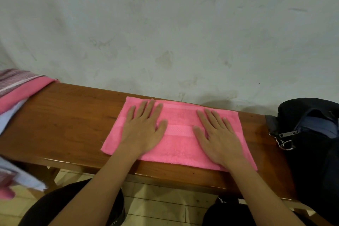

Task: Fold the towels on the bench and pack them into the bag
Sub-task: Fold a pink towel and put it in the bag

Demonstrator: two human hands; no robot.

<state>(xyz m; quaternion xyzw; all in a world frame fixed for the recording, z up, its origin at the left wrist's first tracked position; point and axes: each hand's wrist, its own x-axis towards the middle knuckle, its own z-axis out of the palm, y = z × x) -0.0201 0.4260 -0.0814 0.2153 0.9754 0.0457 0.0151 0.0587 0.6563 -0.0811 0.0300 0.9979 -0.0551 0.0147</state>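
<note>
Pink towel (178,145) lies lengthwise on bench (60,121), both hands flat, fingers straight: left hand (145,130), right hand (218,137). Bag (311,134) at three o'clock, right hand nearer.

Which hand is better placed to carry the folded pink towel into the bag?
Probably the right hand: it lies flat on the pink towel nearer the black bag at the bench's right end.

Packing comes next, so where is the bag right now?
In the head view the black bag sits at the right end of the bench, open, just right of the pink towel under both hands.
</note>
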